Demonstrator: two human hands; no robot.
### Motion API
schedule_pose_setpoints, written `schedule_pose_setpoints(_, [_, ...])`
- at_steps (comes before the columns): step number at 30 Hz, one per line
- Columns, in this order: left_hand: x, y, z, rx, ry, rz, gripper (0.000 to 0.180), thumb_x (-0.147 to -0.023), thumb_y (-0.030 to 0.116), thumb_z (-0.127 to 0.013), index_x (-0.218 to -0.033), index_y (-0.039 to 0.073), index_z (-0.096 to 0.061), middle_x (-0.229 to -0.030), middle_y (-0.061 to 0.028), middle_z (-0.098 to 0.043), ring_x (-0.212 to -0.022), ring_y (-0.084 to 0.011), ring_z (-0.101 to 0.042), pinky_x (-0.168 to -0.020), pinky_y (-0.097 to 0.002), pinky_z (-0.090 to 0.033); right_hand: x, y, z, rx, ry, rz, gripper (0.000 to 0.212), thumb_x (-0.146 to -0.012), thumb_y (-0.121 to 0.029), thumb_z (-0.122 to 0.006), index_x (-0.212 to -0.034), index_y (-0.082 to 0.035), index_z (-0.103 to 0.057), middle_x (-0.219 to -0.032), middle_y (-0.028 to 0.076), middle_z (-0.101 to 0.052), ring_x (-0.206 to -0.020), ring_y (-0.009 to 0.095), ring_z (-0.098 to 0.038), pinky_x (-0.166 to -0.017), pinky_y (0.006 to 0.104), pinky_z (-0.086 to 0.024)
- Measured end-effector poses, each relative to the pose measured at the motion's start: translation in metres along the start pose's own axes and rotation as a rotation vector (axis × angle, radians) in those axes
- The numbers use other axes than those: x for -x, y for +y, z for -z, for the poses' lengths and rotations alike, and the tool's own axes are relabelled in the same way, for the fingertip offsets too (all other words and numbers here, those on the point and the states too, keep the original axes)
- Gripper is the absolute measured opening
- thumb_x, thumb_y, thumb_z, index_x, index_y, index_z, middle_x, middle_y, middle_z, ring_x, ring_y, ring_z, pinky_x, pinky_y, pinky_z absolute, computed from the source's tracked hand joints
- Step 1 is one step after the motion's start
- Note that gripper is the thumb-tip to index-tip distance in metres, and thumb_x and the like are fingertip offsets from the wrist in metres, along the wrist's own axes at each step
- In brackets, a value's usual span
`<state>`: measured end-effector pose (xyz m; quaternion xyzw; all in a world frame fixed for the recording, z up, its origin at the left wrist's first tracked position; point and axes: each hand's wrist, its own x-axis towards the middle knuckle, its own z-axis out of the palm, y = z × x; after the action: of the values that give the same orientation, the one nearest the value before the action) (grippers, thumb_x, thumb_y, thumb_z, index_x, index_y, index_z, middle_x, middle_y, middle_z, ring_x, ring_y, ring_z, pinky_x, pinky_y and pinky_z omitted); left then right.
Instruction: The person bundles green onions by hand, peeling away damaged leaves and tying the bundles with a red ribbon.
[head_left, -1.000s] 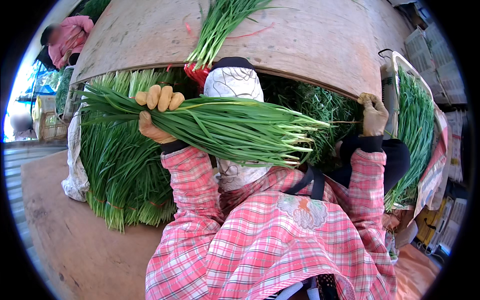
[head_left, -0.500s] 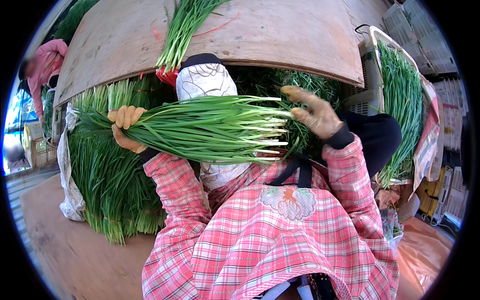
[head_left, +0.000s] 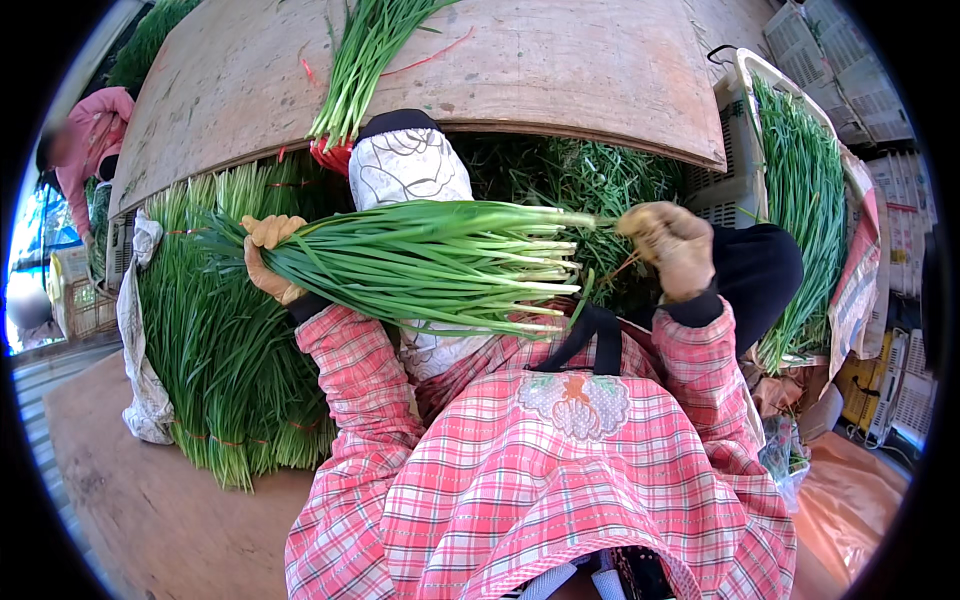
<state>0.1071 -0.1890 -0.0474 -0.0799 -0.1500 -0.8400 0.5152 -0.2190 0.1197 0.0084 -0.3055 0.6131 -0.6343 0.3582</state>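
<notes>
A large bunch of green chives [head_left: 420, 262] lies sideways across my lap, leafy tips to the left and pale stalk ends to the right. My left hand [head_left: 272, 262], in a tan glove, is closed around the leafy end. Just beyond the stalk ends, my right hand [head_left: 675, 248], gloved too, has its fingers curled and pinched. A blurred thin strand stretches from the top stalk to those fingers, and brownish withered wisps [head_left: 622, 268] hang beneath them. Motion smears the fingertips a little.
Tied chive bundles [head_left: 235, 350] stand at left beside a white sack [head_left: 145, 350]. Ahead is a wooden board [head_left: 560, 70] bearing another bunch [head_left: 375, 60]. Loose greens [head_left: 600, 170] lie below its edge. At right stands a chive-filled crate [head_left: 745, 150]. A co-worker [head_left: 95, 140] bends at far left.
My right hand has drawn away to the right from the stalk ends, its fingers going from spread to curled, with wisps in them. My left hand and the bunch have shifted slightly right.
</notes>
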Motion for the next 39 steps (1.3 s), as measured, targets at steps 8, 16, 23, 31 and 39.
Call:
schedule_pose_setpoints(8, [-0.014, -0.009, -0.022, -0.012, -0.097, 0.006, 0.014, -0.082, 0.008, -0.055, -0.096, 0.008, -0.052, -0.071, 0.0051, -0.046, -0.062, -0.0076, -0.041, -0.066, -0.0272, -0.034, 0.003, 0.040, 0.104, 0.821, 0.133, 0.190, 0.024, -0.079, -0.016, -0.067, -0.099, -0.002, -0.064, -0.089, 0.012, -0.060, -0.071, 0.020, -0.058, -0.061, 0.0302, -0.047])
schedule_pose_setpoints(16, [-0.020, -0.019, -0.052, -0.112, -0.146, 0.035, 0.015, -0.082, 0.009, -0.057, -0.096, 0.005, -0.054, -0.071, 0.0045, -0.044, -0.063, -0.0071, -0.039, -0.064, -0.0257, -0.034, -0.031, -0.021, -0.060, 0.767, -0.181, 0.586, 0.032, -0.071, -0.012, -0.070, -0.102, -0.013, -0.065, -0.092, 0.011, -0.063, -0.082, 0.028, -0.061, -0.074, 0.0364, -0.050])
schedule_pose_setpoints(23, [-0.022, -0.026, -0.059, -0.128, -0.095, 0.073, 0.020, -0.081, 0.009, -0.059, -0.100, 0.004, -0.055, -0.073, 0.0041, -0.043, -0.064, -0.0074, -0.038, -0.065, -0.0254, -0.033, -0.049, 0.001, -0.091, 0.452, -0.275, 0.603, 0.015, -0.070, -0.004, -0.068, -0.085, -0.006, -0.066, -0.081, 0.010, -0.063, -0.071, 0.025, -0.061, -0.065, 0.0325, -0.050])
schedule_pose_setpoints(31, [-0.020, -0.021, -0.049, -0.138, -0.099, 0.065, 0.023, -0.080, 0.008, -0.059, -0.101, 0.005, -0.050, -0.075, 0.0036, -0.044, -0.065, -0.0083, -0.039, -0.068, -0.0265, -0.034, -0.041, -0.014, -0.085, 0.489, -0.249, 0.389, 0.018, -0.074, -0.009, -0.069, -0.091, -0.007, -0.065, -0.087, 0.010, -0.062, -0.076, 0.023, -0.062, -0.069, 0.0311, -0.051])
schedule_pose_setpoints(39, [-0.023, -0.023, -0.060, -0.195, -0.149, 0.115, 0.024, -0.080, 0.006, -0.060, -0.101, 0.006, -0.050, -0.075, 0.0043, -0.042, -0.067, -0.0082, -0.039, -0.070, -0.0268, -0.033, -0.044, -0.007, -0.107, 0.790, -0.351, 0.569, 0.014, -0.072, -0.018, -0.066, -0.083, -0.009, -0.066, -0.079, 0.008, -0.060, -0.077, 0.025, -0.060, -0.065, 0.0369, -0.048])
